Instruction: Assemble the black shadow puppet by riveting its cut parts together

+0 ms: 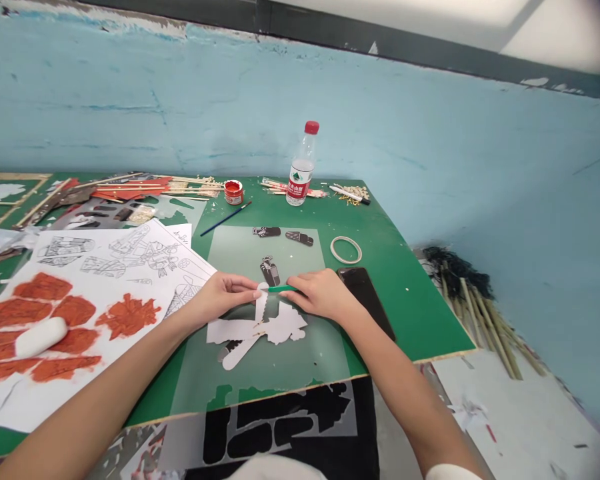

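A white paper cut-out figure [275, 327] lies on a translucent plastic sheet [300, 360] on the green table [405, 300]. My left hand [223, 295] pinches the upper strip of the cut-out with its fingertips. My right hand [320, 293] is closed round a thin green-handled tool [280, 289], whose tip meets the paper where my left fingers hold it. A small black cut piece [269, 271] lies just beyond the hands.
Two more black pieces [283, 235], a tape ring [346, 250], a dark phone [365, 297], a water bottle [301, 167], a red paint pot [233, 192] and a brush [226, 219] lie behind. White sheets with drawings and orange patches [80, 300] cover the left. Bamboo sticks [480, 313] lie on the floor, right.
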The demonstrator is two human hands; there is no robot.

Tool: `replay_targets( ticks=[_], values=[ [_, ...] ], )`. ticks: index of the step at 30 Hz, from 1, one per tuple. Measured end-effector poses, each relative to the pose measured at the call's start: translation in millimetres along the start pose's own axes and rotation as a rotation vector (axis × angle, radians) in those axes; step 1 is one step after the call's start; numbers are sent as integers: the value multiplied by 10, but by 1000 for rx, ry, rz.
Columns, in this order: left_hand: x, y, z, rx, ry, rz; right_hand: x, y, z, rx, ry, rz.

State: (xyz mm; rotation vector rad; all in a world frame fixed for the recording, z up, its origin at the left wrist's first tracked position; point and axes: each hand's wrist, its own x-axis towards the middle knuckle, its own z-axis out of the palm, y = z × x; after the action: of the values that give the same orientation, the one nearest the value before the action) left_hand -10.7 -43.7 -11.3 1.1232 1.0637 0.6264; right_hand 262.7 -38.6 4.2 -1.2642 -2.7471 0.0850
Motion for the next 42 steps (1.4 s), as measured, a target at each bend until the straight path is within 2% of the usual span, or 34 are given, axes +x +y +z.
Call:
replay_targets(
  ticks=[8, 17, 28, 32, 37, 42],
  values=[
    [-23, 77, 8, 38, -10, -32, -5, 10, -27, -2, -14, -9],
    [-9, 54, -37, 78, -70, -18, -6, 8, -14, 6, 3, -48],
    [-27, 64, -5, 61, -11, -60, 0, 15, -17, -14, 9, -42],
    [-31, 64, 11, 53, 19, -54, -4, 28, -10, -5, 23, -24],
    [-11, 49, 18, 21, 2, -7, 16, -5, 26, 32, 36, -28],
    [-7, 64, 47, 16, 50, -22, 18, -26, 71, 20, 105, -16]
  ],
)
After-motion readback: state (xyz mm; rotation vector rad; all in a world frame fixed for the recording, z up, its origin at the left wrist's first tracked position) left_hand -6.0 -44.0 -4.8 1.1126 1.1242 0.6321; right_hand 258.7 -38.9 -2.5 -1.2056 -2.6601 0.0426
